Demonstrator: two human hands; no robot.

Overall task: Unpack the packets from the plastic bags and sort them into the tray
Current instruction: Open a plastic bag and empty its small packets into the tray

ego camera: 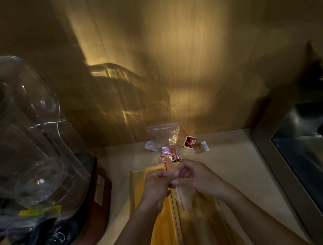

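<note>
Both hands' grips (173, 177) pinch a blurred clear bag (182, 196), contents unreadable.

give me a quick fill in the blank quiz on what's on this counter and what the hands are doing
1. Both hands, left hand and right hand, pinch a clear plastic ____ with a red zip strip.
2. Below the hands lies a wooden tray with ____ long compartments.
3. The red packet and the brown packet lie loose on the ____, behind the tray.
4. The blender stands to the ____ of the tray.

Missing words: bag; two; counter; left
</note>
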